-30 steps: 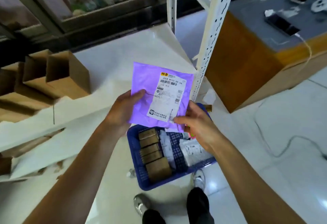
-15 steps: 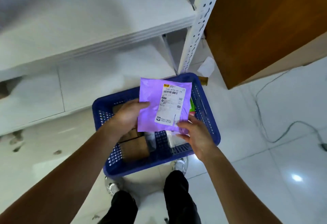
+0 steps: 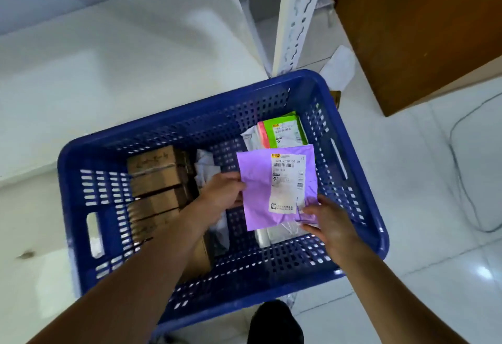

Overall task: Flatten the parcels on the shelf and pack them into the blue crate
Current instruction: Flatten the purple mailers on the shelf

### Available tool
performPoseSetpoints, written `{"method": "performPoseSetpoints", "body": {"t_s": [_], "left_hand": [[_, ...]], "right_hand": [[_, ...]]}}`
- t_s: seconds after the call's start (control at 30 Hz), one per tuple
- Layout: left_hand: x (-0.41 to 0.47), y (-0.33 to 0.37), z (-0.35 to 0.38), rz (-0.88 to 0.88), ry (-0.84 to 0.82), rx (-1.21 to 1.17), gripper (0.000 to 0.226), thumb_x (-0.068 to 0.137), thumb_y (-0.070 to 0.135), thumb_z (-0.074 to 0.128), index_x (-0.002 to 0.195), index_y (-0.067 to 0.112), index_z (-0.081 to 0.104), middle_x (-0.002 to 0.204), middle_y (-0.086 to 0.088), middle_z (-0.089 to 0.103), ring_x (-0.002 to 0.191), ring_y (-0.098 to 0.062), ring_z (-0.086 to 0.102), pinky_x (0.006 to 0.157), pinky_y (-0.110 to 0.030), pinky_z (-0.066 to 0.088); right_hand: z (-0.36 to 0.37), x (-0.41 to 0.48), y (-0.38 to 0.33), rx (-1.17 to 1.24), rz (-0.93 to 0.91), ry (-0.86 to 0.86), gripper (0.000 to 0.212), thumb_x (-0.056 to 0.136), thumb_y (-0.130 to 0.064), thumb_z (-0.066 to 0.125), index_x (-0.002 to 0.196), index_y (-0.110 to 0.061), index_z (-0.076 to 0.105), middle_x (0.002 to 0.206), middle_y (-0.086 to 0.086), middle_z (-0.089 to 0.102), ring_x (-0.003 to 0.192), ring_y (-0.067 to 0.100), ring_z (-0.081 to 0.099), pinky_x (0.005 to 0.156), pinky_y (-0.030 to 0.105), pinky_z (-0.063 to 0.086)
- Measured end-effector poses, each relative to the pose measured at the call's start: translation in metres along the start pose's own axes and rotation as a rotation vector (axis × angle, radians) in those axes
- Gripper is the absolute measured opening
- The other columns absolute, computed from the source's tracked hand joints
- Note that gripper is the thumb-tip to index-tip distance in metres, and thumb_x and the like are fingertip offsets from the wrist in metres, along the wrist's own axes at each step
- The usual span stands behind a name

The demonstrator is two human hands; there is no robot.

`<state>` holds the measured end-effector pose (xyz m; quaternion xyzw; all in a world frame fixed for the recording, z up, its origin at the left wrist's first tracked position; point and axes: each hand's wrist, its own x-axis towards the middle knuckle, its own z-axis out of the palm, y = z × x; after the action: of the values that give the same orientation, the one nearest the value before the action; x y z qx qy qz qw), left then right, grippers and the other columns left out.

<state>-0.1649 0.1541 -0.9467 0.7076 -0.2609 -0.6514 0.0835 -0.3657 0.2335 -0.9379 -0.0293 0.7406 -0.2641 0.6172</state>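
A single head-worn camera looks almost straight down from above the person's forearms, which enter at the bottom edge and reach away from the lens. It is close in: the left hand (image 3: 222, 194) and right hand (image 3: 330, 224), holding the purple parcel (image 3: 260, 199), lie near the frame's middle, and the blue crate (image 3: 70, 194) around them fills most of the view. Beyond the hands, the white shelf post (image 3: 294, 17) and shelf board (image 3: 122, 58) lean with the wide-angle lens. Behind the hands, a dark trouser leg (image 3: 274, 324) shows at the bottom edge.

Both bare forearms stretched forward and down, left hand (image 3: 225, 194) pinching the left edge of the purple parcel (image 3: 258, 202), right hand (image 3: 331, 225) gripping its near right corner, fingers (image 3: 311, 212) curled
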Motion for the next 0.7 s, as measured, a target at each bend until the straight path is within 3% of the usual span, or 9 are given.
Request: {"method": "performPoseSetpoints", "body": {"t_s": [0.1, 0.2, 0.33, 0.4, 0.5, 0.63, 0.7], "left_hand": [[0.035, -0.004, 0.015, 0.002, -0.002, -0.045, 0.023, 0.093, -0.005, 0.054, 0.089, 0.012, 0.069, 0.079, -0.003, 0.072, 0.054, -0.007, 0.067, 0.052, -0.019, 0.054], [0.078, 0.003, 0.028, 0.015, 0.030, -0.110, 0.027, 0.093, -0.005, 0.054, 0.082, 0.016, 0.068, 0.066, 0.002, 0.068, 0.047, -0.007, 0.062, 0.049, -0.019, 0.053], [0.132, 0.016, 0.041, 0.041, 0.082, -0.163, 0.024, 0.091, -0.005, 0.055, 0.095, 0.012, 0.071, 0.087, -0.011, 0.067, 0.066, -0.022, 0.061, 0.050, -0.023, 0.054], [0.151, 0.020, 0.046, 0.044, 0.087, -0.178, 0.027, 0.089, -0.007, 0.052, 0.089, 0.013, 0.070, 0.084, -0.010, 0.067, 0.063, -0.019, 0.060, 0.047, -0.020, 0.051], [0.166, 0.020, 0.051, 0.024, 0.086, -0.167, 0.030, 0.090, -0.009, 0.052, 0.079, 0.013, 0.068, 0.078, -0.007, 0.068, 0.059, -0.015, 0.062, 0.047, -0.020, 0.052], [0.172, 0.016, 0.056, 0.003, 0.091, -0.165, 0.030, 0.095, -0.006, 0.053, 0.080, 0.014, 0.070, 0.083, -0.007, 0.072, 0.063, -0.016, 0.067, 0.049, -0.022, 0.054], [0.173, 0.018, 0.055, 0.009, 0.095, -0.173, 0.027, 0.095, -0.004, 0.055, 0.084, 0.014, 0.071, 0.087, -0.006, 0.072, 0.065, -0.016, 0.068, 0.048, -0.021, 0.053]], "right_hand": [[0.002, 0.044, 0.000, 0.065, -0.002, 0.033, 0.019, 0.092, 0.005, 0.055, 0.096, -0.011, 0.064, 0.094, 0.007, 0.066, 0.080, 0.020, 0.062, 0.086, 0.041, 0.056], [0.008, 0.089, -0.005, 0.221, -0.020, 0.065, 0.016, 0.091, 0.001, 0.056, 0.095, -0.011, 0.065, 0.093, 0.010, 0.067, 0.077, 0.020, 0.063, 0.075, 0.032, 0.053], [0.023, 0.143, -0.022, 0.400, 0.012, 0.100, 0.014, 0.091, -0.005, 0.058, 0.081, -0.012, 0.065, 0.079, 0.005, 0.065, 0.067, 0.016, 0.060, 0.074, 0.026, 0.048], [0.028, 0.163, -0.027, 0.492, 0.034, 0.067, 0.017, 0.092, -0.010, 0.060, 0.077, -0.017, 0.062, 0.074, 0.000, 0.061, 0.066, 0.012, 0.056, 0.071, 0.023, 0.046], [0.034, 0.176, -0.025, 0.601, 0.069, 0.102, 0.004, 0.089, -0.015, 0.066, 0.087, -0.018, 0.064, 0.081, -0.001, 0.063, 0.072, 0.012, 0.058, 0.067, 0.023, 0.049], [0.035, 0.166, -0.015, 0.418, 0.065, 0.269, 0.011, 0.091, -0.019, 0.067, 0.082, -0.013, 0.063, 0.077, 0.004, 0.065, 0.070, 0.017, 0.062, 0.065, 0.028, 0.052], [0.042, 0.156, -0.010, 0.184, -0.115, 0.322, 0.013, 0.094, -0.018, 0.061, 0.082, -0.013, 0.061, 0.078, 0.004, 0.062, 0.077, 0.024, 0.061, 0.069, 0.031, 0.051]]}}
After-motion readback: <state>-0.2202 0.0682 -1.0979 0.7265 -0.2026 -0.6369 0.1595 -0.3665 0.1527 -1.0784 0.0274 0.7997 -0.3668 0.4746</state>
